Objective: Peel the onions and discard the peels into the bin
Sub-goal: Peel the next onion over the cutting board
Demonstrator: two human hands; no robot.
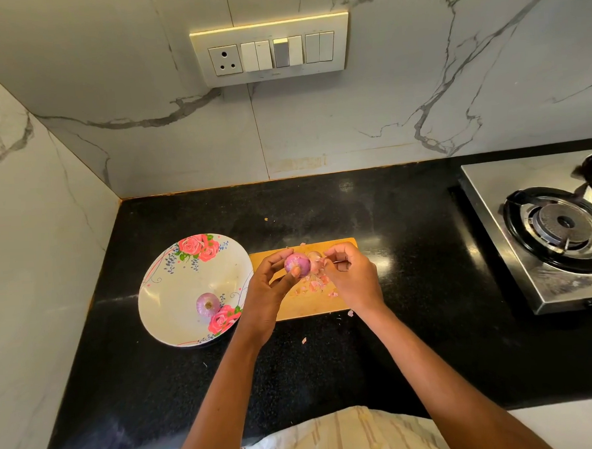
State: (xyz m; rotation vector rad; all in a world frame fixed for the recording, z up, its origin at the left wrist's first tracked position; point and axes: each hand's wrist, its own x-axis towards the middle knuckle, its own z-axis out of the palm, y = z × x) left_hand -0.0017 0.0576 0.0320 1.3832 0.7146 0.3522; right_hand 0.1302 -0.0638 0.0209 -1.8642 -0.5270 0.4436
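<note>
Peeling an onion over the cutting board [340, 306], with the flowered plate [175, 299] to its left.

The left hand [267, 294] grasps the onion [297, 264] between thumb and fingertips; the right hand [350, 276] pinches loose skin on the onion's right side. Peel scraps [316, 285] lie directly beneath; a second onion [208, 304] waits on the plate.

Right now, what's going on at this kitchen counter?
A person is peeling an onion over a wooden cutting board. The left hand grips the onion while the right hand pinches its skin. Loose peels lie on the board. Another onion sits in the floral bowl. No bin is in view.
</note>
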